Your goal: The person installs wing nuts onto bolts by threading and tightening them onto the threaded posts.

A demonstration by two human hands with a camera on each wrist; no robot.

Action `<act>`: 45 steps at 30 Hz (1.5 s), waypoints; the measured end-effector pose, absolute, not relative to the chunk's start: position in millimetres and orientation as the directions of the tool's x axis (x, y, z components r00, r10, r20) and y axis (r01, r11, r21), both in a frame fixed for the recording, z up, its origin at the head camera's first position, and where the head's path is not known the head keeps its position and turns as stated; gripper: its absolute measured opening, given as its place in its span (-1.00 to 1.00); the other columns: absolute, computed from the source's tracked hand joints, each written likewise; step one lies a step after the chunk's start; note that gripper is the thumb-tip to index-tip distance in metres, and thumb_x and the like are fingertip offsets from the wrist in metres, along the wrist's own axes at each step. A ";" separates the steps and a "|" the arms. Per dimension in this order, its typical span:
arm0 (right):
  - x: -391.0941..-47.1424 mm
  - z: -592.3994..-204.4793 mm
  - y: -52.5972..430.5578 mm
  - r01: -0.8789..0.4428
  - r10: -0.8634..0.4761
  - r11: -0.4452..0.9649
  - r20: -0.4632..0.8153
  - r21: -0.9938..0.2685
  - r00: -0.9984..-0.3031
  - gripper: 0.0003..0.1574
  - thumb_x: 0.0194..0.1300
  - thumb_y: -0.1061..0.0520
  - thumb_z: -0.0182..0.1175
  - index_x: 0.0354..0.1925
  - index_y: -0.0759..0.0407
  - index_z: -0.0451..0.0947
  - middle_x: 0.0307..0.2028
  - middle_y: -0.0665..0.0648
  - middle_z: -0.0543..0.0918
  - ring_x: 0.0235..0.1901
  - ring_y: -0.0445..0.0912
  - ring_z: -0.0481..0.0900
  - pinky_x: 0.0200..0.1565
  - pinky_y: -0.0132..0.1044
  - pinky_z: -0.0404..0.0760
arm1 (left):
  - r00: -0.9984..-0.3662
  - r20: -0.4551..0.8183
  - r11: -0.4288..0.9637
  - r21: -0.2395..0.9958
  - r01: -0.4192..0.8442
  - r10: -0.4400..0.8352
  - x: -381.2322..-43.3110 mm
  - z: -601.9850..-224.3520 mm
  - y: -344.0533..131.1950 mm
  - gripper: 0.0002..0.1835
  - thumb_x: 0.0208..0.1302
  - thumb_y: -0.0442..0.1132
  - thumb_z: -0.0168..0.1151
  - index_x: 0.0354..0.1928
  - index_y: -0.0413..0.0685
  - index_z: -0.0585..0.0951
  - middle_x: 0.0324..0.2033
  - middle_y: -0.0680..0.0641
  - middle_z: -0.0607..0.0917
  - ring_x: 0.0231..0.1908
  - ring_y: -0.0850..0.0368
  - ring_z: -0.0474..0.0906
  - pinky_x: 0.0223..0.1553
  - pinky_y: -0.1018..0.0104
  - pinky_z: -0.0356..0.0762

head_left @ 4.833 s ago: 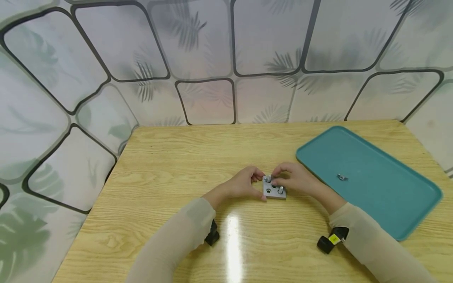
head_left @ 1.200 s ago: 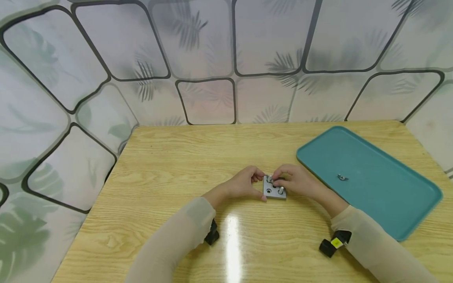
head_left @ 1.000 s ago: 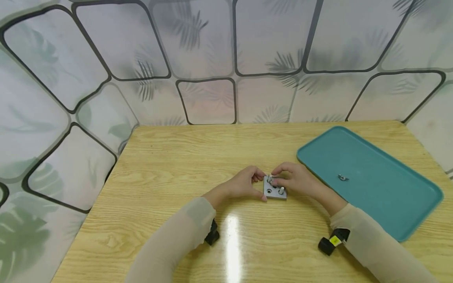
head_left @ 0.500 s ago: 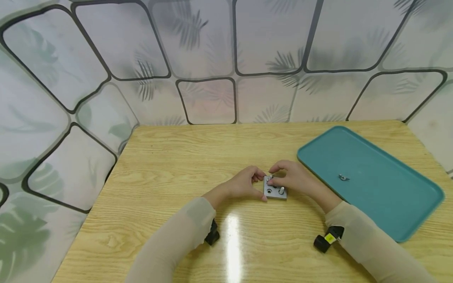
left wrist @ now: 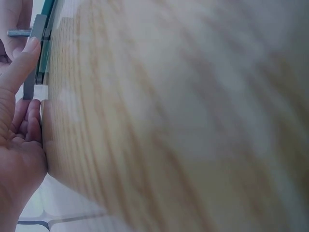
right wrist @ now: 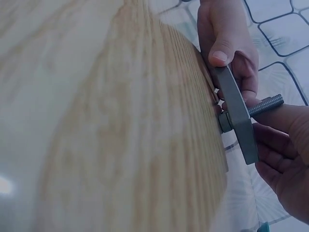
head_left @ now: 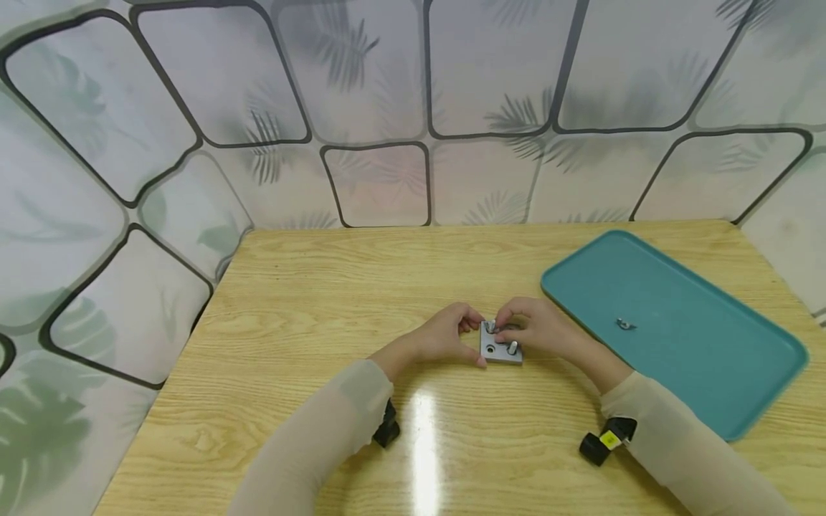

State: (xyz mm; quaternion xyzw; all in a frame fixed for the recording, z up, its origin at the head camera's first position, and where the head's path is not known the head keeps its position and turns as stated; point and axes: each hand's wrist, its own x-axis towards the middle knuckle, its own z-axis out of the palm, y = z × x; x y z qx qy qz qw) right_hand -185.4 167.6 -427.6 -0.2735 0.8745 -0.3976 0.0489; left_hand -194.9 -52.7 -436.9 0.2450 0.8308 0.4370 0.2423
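A small grey metal plate (head_left: 500, 351) with round holes is on the wooden table, and bolts stand up through it. My left hand (head_left: 445, 333) grips its left side, thumb at the near corner and fingers at the far one. Thumb and fingertips of my right hand (head_left: 538, 326) pinch at the far-left bolt (head_left: 492, 325), around a small shiny piece that looks like a wing nut, partly hidden by them. Another bolt (head_left: 513, 347) rises at the near right, bare of any hand. In the right wrist view, a threaded bolt (right wrist: 266, 105) passes through the plate, its head (right wrist: 225, 122) underneath.
A teal tray (head_left: 697, 344) lies at an angle on the right of the table, with a loose wing nut (head_left: 624, 324) on it. The right forearm crosses its near-left edge. Behind the wooden table (head_left: 323, 287) rises a patterned wall (head_left: 374, 186).
My right fingers shift back and forth around the far-left bolt; since half a second ago the hand has moved slightly right and toward me. Left hand and plate stay put.
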 end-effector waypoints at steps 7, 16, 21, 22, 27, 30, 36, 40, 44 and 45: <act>-183.9 -427.6 170.7 -0.428 -0.511 0.540 0.122 -0.725 -0.851 -0.82 0.05 0.23 0.40 -0.32 0.10 0.63 -0.25 0.06 0.68 -0.19 -0.05 0.60 -0.14 -0.18 0.56 | -0.762 -0.185 0.501 0.841 0.203 0.620 -195.4 -439.8 -52.7 -0.26 -0.13 -0.16 0.56 0.11 -0.15 0.41 -0.05 0.05 0.46 -0.06 0.20 0.36 0.04 0.39 0.36; -185.7 -425.1 172.3 -0.432 -0.519 0.557 0.108 -0.709 -0.848 -0.79 0.14 0.36 0.27 -0.20 0.22 0.61 -0.20 0.16 0.68 -0.10 0.10 0.59 -0.05 0.02 0.52 | -0.765 -0.190 0.507 0.839 0.199 0.615 -194.6 -436.7 -51.9 -0.25 -0.16 -0.13 0.57 0.11 -0.15 0.42 -0.05 0.04 0.47 -0.05 0.20 0.36 0.06 0.39 0.35; -186.4 -425.1 172.3 -0.413 -0.510 0.565 0.091 -0.714 -0.856 -0.80 0.19 0.26 0.29 -0.17 0.21 0.61 -0.17 0.16 0.67 -0.08 0.10 0.58 -0.06 0.02 0.52 | -0.767 -0.188 0.512 0.834 0.206 0.614 -195.4 -436.8 -51.9 -0.25 -0.17 -0.13 0.58 0.10 -0.14 0.43 -0.06 0.05 0.47 -0.06 0.21 0.36 0.04 0.40 0.36; -186.4 -424.9 172.2 -0.411 -0.510 0.566 0.089 -0.715 -0.856 -0.79 0.19 0.25 0.29 -0.16 0.21 0.61 -0.17 0.16 0.66 -0.09 0.11 0.58 -0.07 0.02 0.53 | -0.767 -0.189 0.513 0.834 0.204 0.613 -195.4 -436.5 -52.1 -0.25 -0.17 -0.12 0.58 0.10 -0.14 0.43 -0.06 0.05 0.47 -0.06 0.21 0.36 0.04 0.40 0.36; -186.4 -425.1 169.7 -0.382 -0.498 0.585 0.055 -0.715 -0.865 -0.70 0.17 0.20 0.31 -0.09 0.21 0.59 -0.12 0.17 0.65 -0.05 0.10 0.56 -0.05 0.02 0.52 | -0.759 -0.196 0.505 0.840 0.196 0.621 -195.6 -436.2 -52.8 -0.25 -0.15 -0.12 0.57 0.11 -0.12 0.42 -0.05 0.05 0.46 -0.06 0.20 0.36 0.04 0.39 0.36; -186.4 -426.3 167.6 -0.377 -0.496 0.598 0.042 -0.707 -0.867 -0.63 0.15 0.18 0.34 -0.05 0.22 0.57 -0.09 0.18 0.64 -0.03 0.10 0.55 -0.02 0.03 0.51 | -0.754 -0.197 0.501 0.843 0.196 0.627 -195.7 -436.3 -53.4 -0.25 -0.14 -0.11 0.56 0.12 -0.11 0.41 -0.04 0.06 0.45 -0.06 0.20 0.35 0.04 0.39 0.36; -187.9 -428.0 164.3 -0.397 -0.500 0.589 0.069 -0.704 -0.863 -0.64 0.14 0.17 0.34 -0.08 0.24 0.58 -0.11 0.20 0.64 -0.04 0.13 0.56 -0.03 0.05 0.50 | -0.751 -0.200 0.501 0.843 0.197 0.630 -195.6 -436.6 -54.2 -0.26 -0.12 -0.10 0.55 0.12 -0.10 0.40 -0.03 0.06 0.45 -0.04 0.20 0.34 0.05 0.38 0.35; -188.8 -427.9 161.5 -0.384 -0.487 0.589 0.066 -0.711 -0.871 -0.65 0.13 0.15 0.36 -0.10 0.24 0.59 -0.12 0.19 0.65 -0.05 0.11 0.56 -0.01 0.05 0.49 | -0.751 -0.199 0.499 0.844 0.194 0.629 -195.6 -436.8 -54.2 -0.26 -0.12 -0.11 0.55 0.12 -0.10 0.40 -0.02 0.06 0.45 -0.04 0.20 0.35 0.05 0.38 0.35; -188.9 -427.7 160.2 -0.380 -0.483 0.585 0.069 -0.716 -0.873 -0.67 0.12 0.16 0.37 -0.13 0.25 0.59 -0.15 0.18 0.65 -0.08 0.10 0.57 -0.02 0.04 0.50 | -0.754 -0.198 0.499 0.845 0.193 0.627 -195.3 -436.3 -53.7 -0.26 -0.13 -0.12 0.56 0.12 -0.11 0.41 -0.02 0.06 0.45 -0.04 0.20 0.35 0.05 0.38 0.35; -188.7 -428.0 160.7 -0.379 -0.482 0.590 0.066 -0.713 -0.874 -0.68 0.12 0.16 0.37 -0.15 0.24 0.59 -0.16 0.17 0.65 -0.10 0.08 0.57 -0.04 0.02 0.51 | -0.755 -0.199 0.500 0.845 0.192 0.625 -195.2 -436.1 -53.7 -0.26 -0.13 -0.12 0.56 0.12 -0.11 0.41 -0.02 0.06 0.45 -0.05 0.20 0.35 0.04 0.38 0.35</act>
